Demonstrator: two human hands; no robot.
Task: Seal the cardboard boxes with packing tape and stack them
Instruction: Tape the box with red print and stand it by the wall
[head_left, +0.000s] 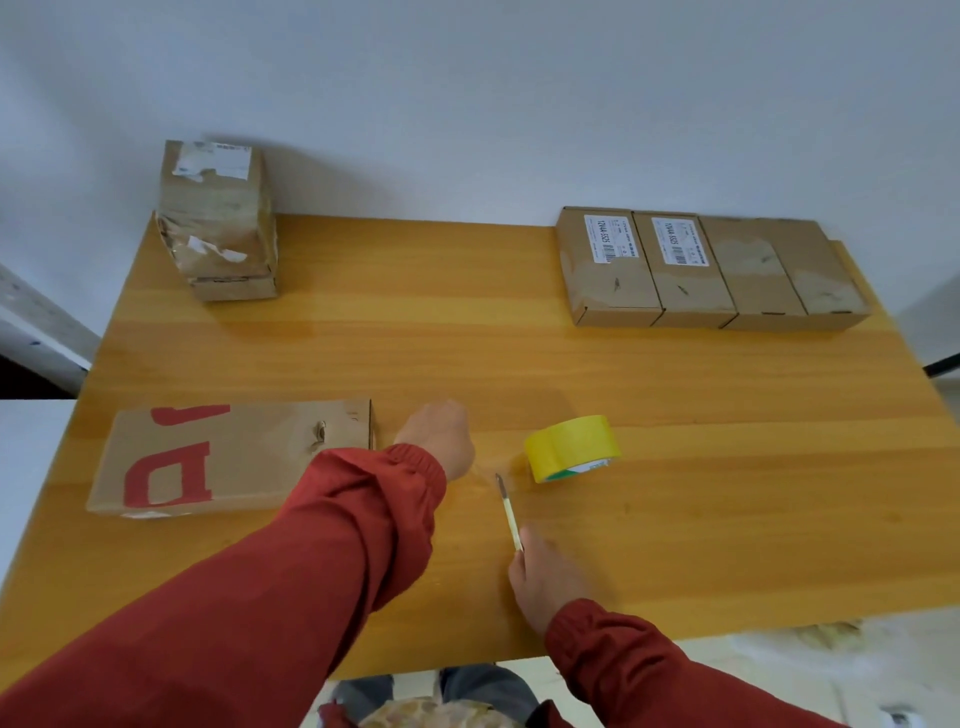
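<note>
Nearest, the right hand (545, 577) pinches a slim cutter (509, 512), the blurred left hand (441, 441) sits between the flat box (234, 457) and the tape (571, 449), its grip untellable, and that roll, likely light and rigid, wants gripping round its rim, well short of the far boxes (711, 270) on the worktop (467, 338).

red long sleeves (311, 545), gathered elastic cuffs (415, 462), grey trousers (483, 686)
</note>
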